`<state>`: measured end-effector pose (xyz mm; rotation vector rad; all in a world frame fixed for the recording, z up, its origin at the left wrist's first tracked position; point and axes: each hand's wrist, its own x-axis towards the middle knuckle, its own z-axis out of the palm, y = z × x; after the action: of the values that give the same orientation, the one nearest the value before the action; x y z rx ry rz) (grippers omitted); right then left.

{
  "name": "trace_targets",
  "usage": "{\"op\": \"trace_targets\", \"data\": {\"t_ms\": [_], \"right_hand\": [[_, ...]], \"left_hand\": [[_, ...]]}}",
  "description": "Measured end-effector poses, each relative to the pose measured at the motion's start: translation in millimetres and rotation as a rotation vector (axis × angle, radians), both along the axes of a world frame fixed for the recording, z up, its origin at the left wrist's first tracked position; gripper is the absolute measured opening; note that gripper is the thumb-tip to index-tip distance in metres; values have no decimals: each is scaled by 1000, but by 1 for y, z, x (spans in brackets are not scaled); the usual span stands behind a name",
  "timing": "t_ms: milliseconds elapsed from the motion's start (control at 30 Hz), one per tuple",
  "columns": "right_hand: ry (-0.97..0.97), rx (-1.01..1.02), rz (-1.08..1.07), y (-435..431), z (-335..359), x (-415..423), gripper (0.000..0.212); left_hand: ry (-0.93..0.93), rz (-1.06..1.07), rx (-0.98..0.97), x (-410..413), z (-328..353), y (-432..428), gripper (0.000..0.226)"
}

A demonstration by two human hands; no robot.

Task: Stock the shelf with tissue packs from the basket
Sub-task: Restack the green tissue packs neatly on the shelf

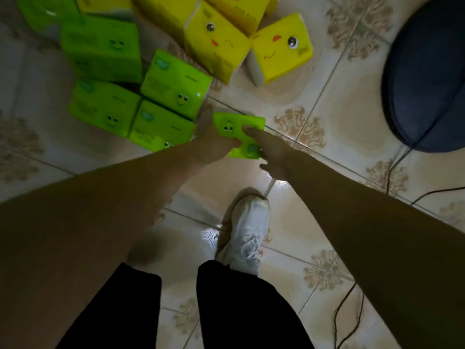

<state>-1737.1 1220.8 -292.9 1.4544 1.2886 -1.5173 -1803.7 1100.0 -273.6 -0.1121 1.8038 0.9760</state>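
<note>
Green tissue packs (105, 107) crowd the tiled floor (339, 127) at left. Just beside them, the left hand (214, 144) grips one green pack (236, 127), and the right hand (274, 157) lays straight fingers on its face. Yellow packs (281, 49) lie behind, with a dark blue cushion (427, 76) far right.

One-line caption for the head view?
Standing on a tiled floor, a person's left hand holds a green tissue pack, right hand touching it, beside other green packs and yellow packs.

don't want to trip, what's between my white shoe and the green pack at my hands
Only bare tiled floor lies between the white shoe and the green pack, as the head view shows.
</note>
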Motion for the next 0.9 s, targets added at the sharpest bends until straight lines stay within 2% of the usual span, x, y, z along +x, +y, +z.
{"op": "trace_targets", "data": {"t_ms": [33,100,133,233,267,300,400,467,533,667,733,800,900], "right_hand": [[4,-30,-25,2,4,1,70],[23,38,-94,6,32,6,56],[36,105,-116,9,54,9,46],[114,234,-204,18,147,20,26],[166,268,-239,20,183,23,18],[233,302,-271,21,221,26,12],[410,356,-350,24,333,18,15],[537,414,-337,26,418,9,15],[692,477,-309,29,500,-4,11],[980,551,-134,22,647,-27,5],[1114,586,-7,5,707,-35,4],[1243,635,85,-20,756,-42,9],[1399,606,132,-75,814,-45,20]], "left_hand": [[-17,47,0,-2,5,2,89],[-89,180,13,-2,30,5,91],[-141,245,17,-3,51,4,77],[-312,408,31,-1,143,0,12],[-332,425,48,1,177,-2,4],[-324,426,48,2,210,-4,4],[-221,483,121,0,316,-2,9],[-181,517,183,0,402,2,18],[-59,499,236,-3,483,3,26],[227,566,362,5,616,-17,35],[363,546,423,10,669,-35,52],[419,511,445,15,714,-60,52],[458,606,520,31,765,-106,48]]}}
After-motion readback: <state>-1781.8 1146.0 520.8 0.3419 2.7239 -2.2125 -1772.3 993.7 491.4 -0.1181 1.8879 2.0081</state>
